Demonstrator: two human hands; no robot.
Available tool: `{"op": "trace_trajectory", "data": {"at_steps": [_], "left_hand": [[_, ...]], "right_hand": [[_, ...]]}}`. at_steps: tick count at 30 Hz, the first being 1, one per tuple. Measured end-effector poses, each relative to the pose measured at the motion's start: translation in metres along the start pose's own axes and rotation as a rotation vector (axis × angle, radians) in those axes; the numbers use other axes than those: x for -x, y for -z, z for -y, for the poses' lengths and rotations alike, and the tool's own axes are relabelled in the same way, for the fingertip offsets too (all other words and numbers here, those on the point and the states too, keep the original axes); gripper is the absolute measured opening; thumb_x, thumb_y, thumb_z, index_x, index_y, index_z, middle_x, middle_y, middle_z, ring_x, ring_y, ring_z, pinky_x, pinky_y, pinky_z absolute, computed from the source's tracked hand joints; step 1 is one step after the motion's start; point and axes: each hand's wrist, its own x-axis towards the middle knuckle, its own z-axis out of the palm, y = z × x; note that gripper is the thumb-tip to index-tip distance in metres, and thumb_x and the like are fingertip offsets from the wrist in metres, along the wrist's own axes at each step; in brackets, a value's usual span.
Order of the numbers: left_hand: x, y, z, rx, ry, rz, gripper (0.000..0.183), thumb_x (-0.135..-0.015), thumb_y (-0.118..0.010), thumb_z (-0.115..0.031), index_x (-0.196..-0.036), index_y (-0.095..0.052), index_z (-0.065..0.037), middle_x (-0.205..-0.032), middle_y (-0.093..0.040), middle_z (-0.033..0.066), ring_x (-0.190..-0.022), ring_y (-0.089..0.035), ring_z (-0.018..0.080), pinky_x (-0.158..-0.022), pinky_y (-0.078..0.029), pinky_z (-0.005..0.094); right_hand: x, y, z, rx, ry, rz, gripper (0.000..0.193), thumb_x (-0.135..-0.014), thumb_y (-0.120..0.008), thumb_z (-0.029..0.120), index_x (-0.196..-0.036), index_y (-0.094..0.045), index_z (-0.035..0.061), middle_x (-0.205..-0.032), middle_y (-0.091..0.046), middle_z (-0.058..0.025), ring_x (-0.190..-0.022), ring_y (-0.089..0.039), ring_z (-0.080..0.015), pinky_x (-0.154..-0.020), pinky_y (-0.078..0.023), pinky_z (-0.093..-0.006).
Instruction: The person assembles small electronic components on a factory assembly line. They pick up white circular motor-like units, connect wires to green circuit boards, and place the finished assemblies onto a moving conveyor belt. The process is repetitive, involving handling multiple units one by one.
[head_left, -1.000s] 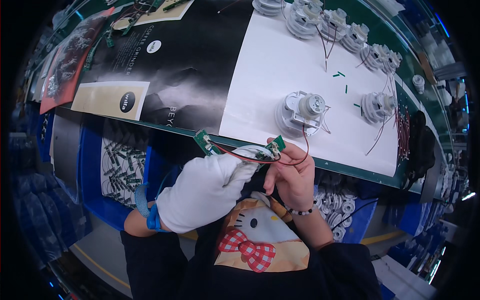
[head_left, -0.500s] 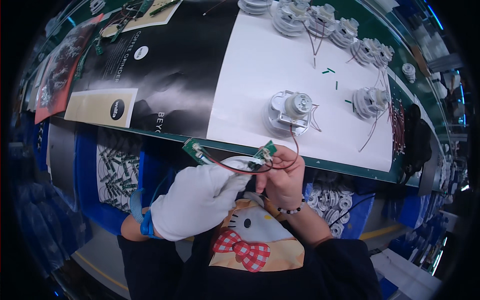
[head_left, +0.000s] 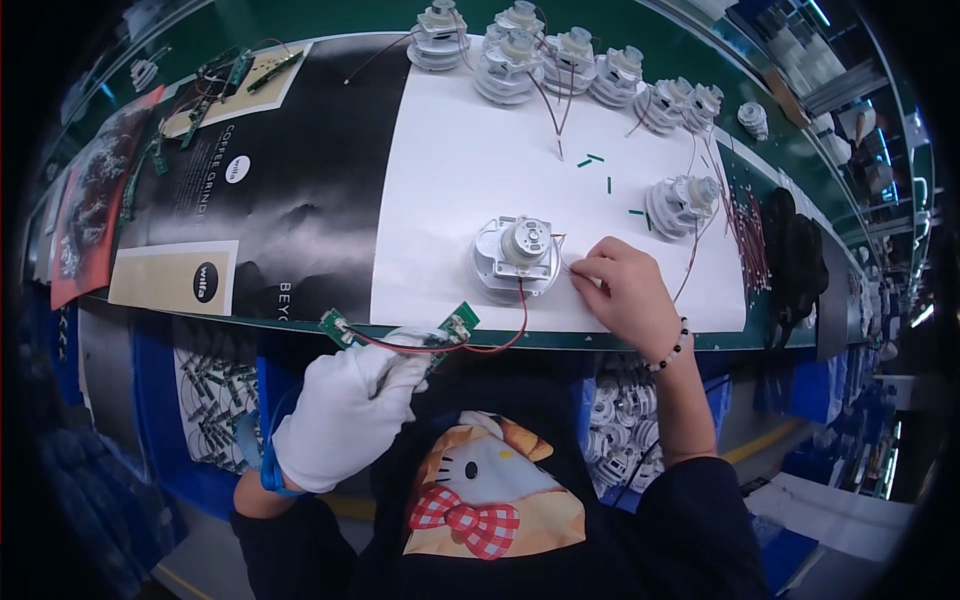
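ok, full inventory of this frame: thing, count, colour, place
motor unit: 1, white and silver, on the white sheet by the right hand
red wire: 1, red, from that motor to the small boards
small circuit boards: 2 seen, green, at the left hand's fingertips
other motor units: about 8, white, along the sheet's far and right edges
white sheet: 1, white, mid table
dark poster: 1, black, left of the sheet
loose wires: a bundle, red, right of the sheet
left hand: white glove, blue wrist strap, holding the boards
right hand: bare, bead bracelet, touching the motor's wire
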Motion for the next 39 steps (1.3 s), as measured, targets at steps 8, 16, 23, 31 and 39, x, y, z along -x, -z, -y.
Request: {"op": "trace_trajectory", "data": {"at_steps": [8, 16, 23, 31, 39], "left_hand": [[0.007, -0.001, 0.004, -0.015, -0.084, -0.017, 0.013, -0.081, -0.057, -0.004, -0.093, -0.060, 0.000, -0.065, -0.062, 0.0104, -0.054, -0.062, 0.0196, -0.048, -0.047, 0.0269], [0.005, -0.007, 0.003, -0.004, -0.094, 0.010, 0.010, -0.082, -0.057, -0.005, -0.089, -0.060, 0.001, -0.065, -0.062, 0.0102, -0.052, -0.061, 0.0187, -0.048, -0.047, 0.0268], [0.010, -0.009, 0.008, -0.037, -0.159, -0.037, 0.011, -0.081, -0.059, -0.006, -0.089, -0.061, 0.000, -0.066, -0.061, 0.0123, -0.055, -0.061, 0.0244, -0.048, -0.047, 0.0291], [0.014, -0.011, 0.010, -0.152, -0.336, -0.074, 0.017, -0.085, -0.057, -0.005, -0.100, -0.060, 0.000, -0.064, -0.061, 0.0074, -0.048, -0.058, 0.0127, -0.044, -0.045, 0.0228], [0.019, -0.015, 0.011, -0.367, -0.415, -0.140, 0.019, -0.080, -0.060, -0.015, -0.094, -0.060, -0.003, -0.065, -0.057, 0.0090, -0.049, -0.057, 0.0221, -0.043, -0.044, 0.0299]], "right_hand": [[-0.012, 0.038, 0.014, -0.508, -0.237, 0.415, 0.008, -0.073, -0.059, 0.005, -0.077, -0.060, -0.0028, -0.063, -0.059, -0.0090, -0.055, -0.060, -0.0180, -0.051, -0.049, -0.0256], [0.015, -0.004, 0.037, -2.081, -0.318, 0.459, 0.033, -0.081, -0.056, 0.002, -0.111, -0.051, -0.0109, -0.073, -0.057, -0.0132, -0.055, -0.058, -0.0132, -0.050, -0.052, -0.0231], [0.018, -0.016, 0.051, -2.174, -0.170, 0.387, 0.010, -0.078, -0.059, -0.001, -0.086, -0.055, -0.0057, -0.077, -0.052, -0.0143, -0.054, -0.056, -0.0150, -0.046, -0.050, -0.0229], [-0.002, -0.006, 0.066, -1.160, 0.151, -0.051, 0.006, -0.073, -0.063, -0.006, -0.075, -0.058, -0.0032, -0.080, -0.057, -0.0098, -0.051, -0.050, -0.0090, -0.044, -0.038, -0.0157], [0.001, -0.010, 0.095, -0.717, -0.049, -0.200, 0.007, -0.070, -0.065, -0.007, -0.074, -0.060, -0.0026, -0.077, -0.059, -0.0033, -0.044, -0.033, 0.0011, -0.039, -0.022, -0.0163]]}}
